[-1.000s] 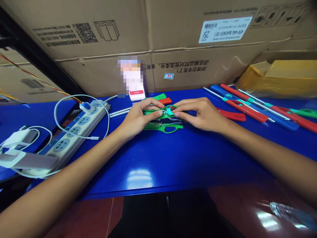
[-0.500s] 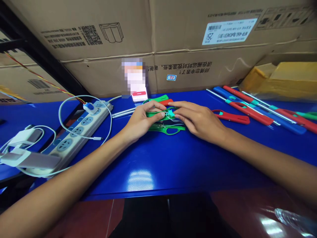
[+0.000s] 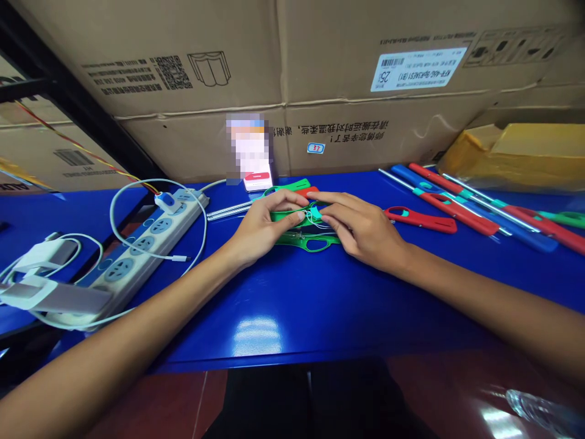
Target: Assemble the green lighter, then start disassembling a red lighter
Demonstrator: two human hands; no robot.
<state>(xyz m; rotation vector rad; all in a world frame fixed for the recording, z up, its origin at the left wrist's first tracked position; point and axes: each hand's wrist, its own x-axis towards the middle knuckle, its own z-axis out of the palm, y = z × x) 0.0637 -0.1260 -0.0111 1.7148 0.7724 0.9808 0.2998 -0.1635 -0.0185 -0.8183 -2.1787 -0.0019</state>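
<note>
My left hand (image 3: 262, 225) is closed on the left part of a green long-neck lighter casing (image 3: 287, 216), thumb in front. Fingers of my right hand (image 3: 370, 227) are bent over its right part, beside a teal trigger (image 3: 315, 212). Thin white wires (image 3: 311, 218) loop out around that trigger. Just in front lies a second green casing half (image 3: 317, 244), with a small clear part in it. Behind my fingers, another green casing (image 3: 295, 184) and a red piece (image 3: 311, 191) show in part. My fingertips hide much of the held casing.
Metal tubes (image 3: 231, 210) lie left of my hands, near a propped phone (image 3: 258, 178). A power strip (image 3: 150, 244) with cables stands farther left. To the right are a red casing (image 3: 427, 221) and several long-neck lighters (image 3: 461, 213). Cardboard boxes (image 3: 329, 67) wall the back.
Both hands stay almost in place on the green casing, with only slight finger movement on the right. The whole view has shifted a little.
</note>
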